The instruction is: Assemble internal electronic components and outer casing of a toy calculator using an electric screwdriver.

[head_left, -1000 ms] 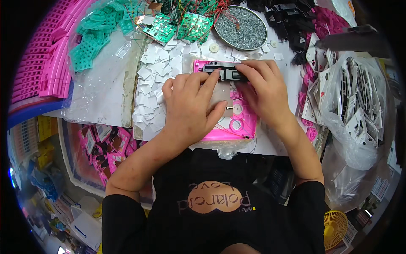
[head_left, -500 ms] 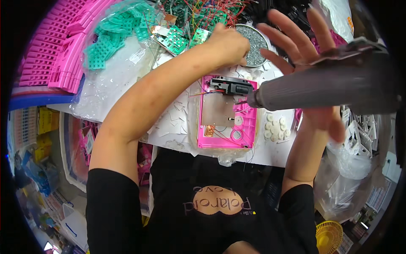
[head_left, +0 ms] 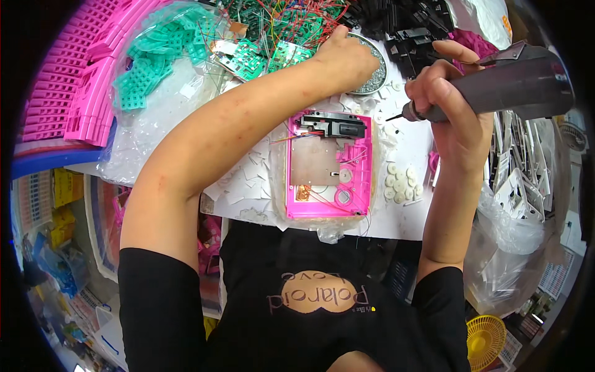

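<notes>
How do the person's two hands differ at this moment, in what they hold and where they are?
The right hand grips a dark powered screwdriver, its tip aimed left above the table; the left hand holds no tool and reaches into a round metal dish farther back. The right hand is raised toward the camera; the left hand is low, on the dish. Neither touches the open pink casing between them.

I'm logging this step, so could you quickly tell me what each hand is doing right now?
Left hand: reaching into the round dish; grip cannot be told.
Right hand: closed around the electric screwdriver.
</notes>
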`<action>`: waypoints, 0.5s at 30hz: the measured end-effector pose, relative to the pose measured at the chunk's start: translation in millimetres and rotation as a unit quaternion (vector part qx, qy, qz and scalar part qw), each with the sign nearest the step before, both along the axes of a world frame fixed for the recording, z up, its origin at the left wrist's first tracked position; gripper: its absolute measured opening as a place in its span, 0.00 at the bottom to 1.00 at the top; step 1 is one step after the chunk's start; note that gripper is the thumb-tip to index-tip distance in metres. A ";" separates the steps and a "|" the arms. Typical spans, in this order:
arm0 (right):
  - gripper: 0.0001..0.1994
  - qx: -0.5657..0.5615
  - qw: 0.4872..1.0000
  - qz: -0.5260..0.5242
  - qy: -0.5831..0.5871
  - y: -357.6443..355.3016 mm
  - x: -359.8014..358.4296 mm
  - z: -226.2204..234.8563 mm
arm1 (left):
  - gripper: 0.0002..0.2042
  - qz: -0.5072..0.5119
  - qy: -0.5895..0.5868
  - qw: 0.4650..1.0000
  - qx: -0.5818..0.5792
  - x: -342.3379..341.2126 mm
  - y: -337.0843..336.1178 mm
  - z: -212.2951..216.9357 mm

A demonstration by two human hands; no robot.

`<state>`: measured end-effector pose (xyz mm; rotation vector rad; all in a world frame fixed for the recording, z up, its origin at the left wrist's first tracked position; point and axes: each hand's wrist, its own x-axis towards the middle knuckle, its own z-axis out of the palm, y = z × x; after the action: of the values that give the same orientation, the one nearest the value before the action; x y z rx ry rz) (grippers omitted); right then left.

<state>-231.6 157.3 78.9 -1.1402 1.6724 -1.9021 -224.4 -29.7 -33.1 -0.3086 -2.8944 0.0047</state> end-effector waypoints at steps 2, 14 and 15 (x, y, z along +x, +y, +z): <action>0.24 0.012 1.000 -0.016 0.007 2.7 -0.7 -0.7 | 0.10 -0.011 -0.017 1.000 -0.020 -4.4 0.8 -3.9; 0.25 -0.033 0.999 -0.013 -0.025 8.0 4.4 -12.0 | 0.04 -0.082 0.065 0.985 0.140 36.9 -2.1 28.8; 0.26 -0.073 0.997 0.009 -0.038 12.0 6.3 -15.1 | 0.04 -0.100 0.059 0.983 0.142 59.2 3.7 41.2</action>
<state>-225.3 169.3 63.8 -1.1172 1.4991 -2.0567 -165.2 -26.0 8.1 -0.5231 -2.6850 -0.4051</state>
